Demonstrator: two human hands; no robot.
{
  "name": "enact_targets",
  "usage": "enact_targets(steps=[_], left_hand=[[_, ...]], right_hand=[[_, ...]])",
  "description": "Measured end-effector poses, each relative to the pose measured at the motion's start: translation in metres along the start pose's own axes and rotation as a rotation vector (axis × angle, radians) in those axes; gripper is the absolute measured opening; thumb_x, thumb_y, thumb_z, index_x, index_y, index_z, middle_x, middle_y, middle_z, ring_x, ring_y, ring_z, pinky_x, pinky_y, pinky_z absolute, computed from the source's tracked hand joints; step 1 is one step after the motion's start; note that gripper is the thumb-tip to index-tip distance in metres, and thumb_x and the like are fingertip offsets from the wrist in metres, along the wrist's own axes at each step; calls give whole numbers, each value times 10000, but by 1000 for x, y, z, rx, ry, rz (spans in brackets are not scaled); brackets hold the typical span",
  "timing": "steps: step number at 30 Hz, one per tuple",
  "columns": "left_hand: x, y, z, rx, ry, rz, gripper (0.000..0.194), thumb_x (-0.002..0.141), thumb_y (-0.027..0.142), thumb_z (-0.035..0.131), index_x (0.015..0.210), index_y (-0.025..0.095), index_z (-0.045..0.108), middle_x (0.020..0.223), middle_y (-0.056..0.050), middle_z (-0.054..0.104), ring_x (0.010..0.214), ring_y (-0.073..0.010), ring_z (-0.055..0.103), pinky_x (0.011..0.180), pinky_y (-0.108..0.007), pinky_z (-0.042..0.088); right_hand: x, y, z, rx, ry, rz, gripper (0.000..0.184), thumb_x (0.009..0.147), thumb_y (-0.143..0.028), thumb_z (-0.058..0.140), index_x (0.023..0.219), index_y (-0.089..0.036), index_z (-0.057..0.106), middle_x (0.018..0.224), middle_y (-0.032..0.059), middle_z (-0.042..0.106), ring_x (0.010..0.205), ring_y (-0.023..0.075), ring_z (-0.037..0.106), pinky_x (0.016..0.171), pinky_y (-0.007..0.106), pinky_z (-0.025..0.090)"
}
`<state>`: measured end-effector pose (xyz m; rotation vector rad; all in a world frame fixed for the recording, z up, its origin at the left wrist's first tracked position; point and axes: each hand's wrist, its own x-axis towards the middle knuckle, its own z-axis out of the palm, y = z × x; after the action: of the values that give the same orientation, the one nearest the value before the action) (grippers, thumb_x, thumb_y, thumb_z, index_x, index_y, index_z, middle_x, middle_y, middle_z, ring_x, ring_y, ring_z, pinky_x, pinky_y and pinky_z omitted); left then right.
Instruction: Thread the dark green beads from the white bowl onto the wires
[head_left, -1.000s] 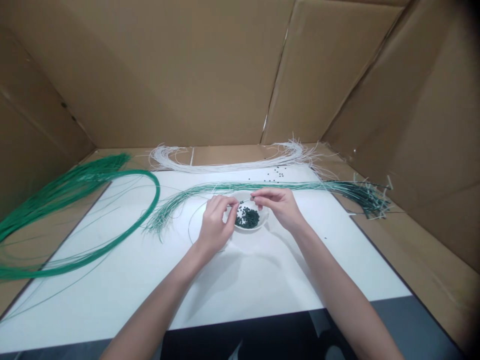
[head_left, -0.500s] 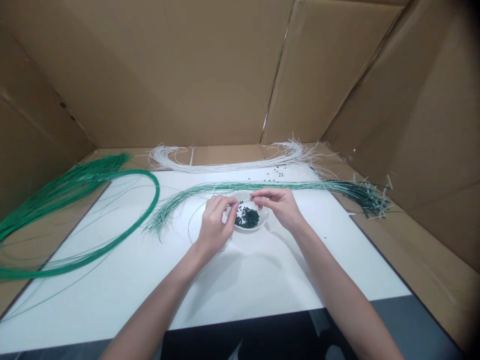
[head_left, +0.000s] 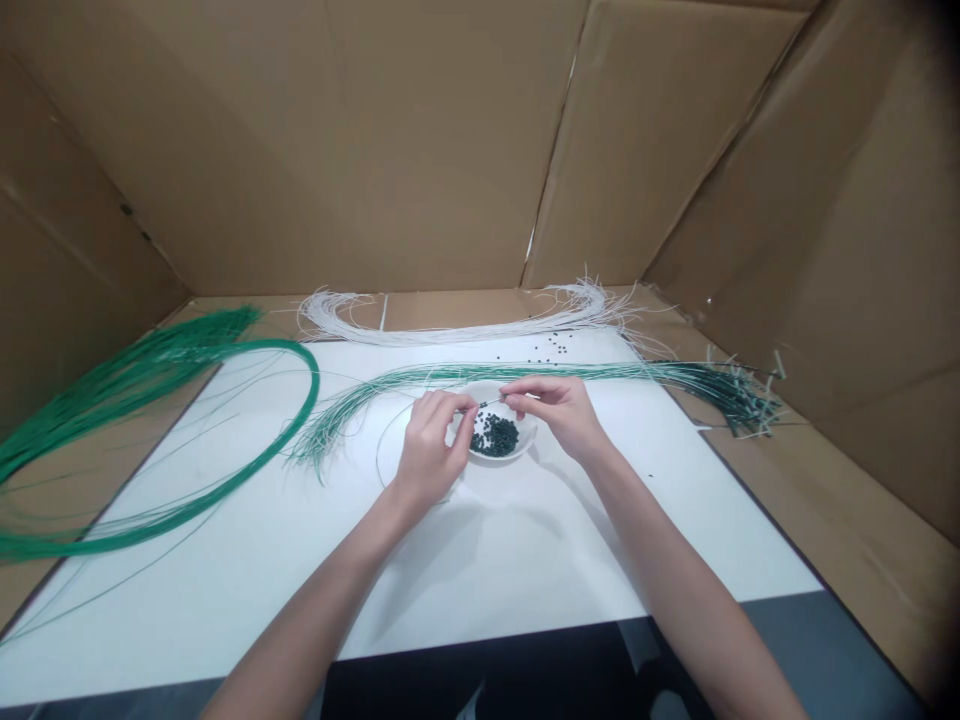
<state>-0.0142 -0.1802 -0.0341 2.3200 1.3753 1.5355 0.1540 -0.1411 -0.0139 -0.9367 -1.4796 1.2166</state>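
Note:
Over a white bowl [head_left: 528, 436] of small dark beads [head_left: 496, 437], my left hand [head_left: 435, 440] pinches a thin wire [head_left: 492, 401]. A dark bead appears to sit on that wire just beside my left fingertips. My right hand [head_left: 553, 408] pinches the same wire farther right, so a short stretch spans between the hands. From my left hand the rest of a thin strand loops out over the white board to the left. The fingertips hide the wire's exact end.
Behind the bowl lies a bundle of green wires [head_left: 450, 375] with dark ends at right. White strands [head_left: 450, 332] lie farther back, near several loose beads [head_left: 553, 345]. A coil of green wire [head_left: 311, 390] covers the left side. Cardboard walls [head_left: 360, 150] enclose the white board [head_left: 247, 580].

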Motion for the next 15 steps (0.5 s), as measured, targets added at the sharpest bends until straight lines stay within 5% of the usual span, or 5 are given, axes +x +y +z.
enact_targets(steps=[15], left_hand=[[-1,0,1,36,11,40,55,808,143,473,826,181,509,764,-12,582,721,-133,500,688,-281,368]], right_hand=[[-1,0,1,30,-35,21,86,615,-232,682,659,-159,674,644,5,632,491,70,498,505,220,435]])
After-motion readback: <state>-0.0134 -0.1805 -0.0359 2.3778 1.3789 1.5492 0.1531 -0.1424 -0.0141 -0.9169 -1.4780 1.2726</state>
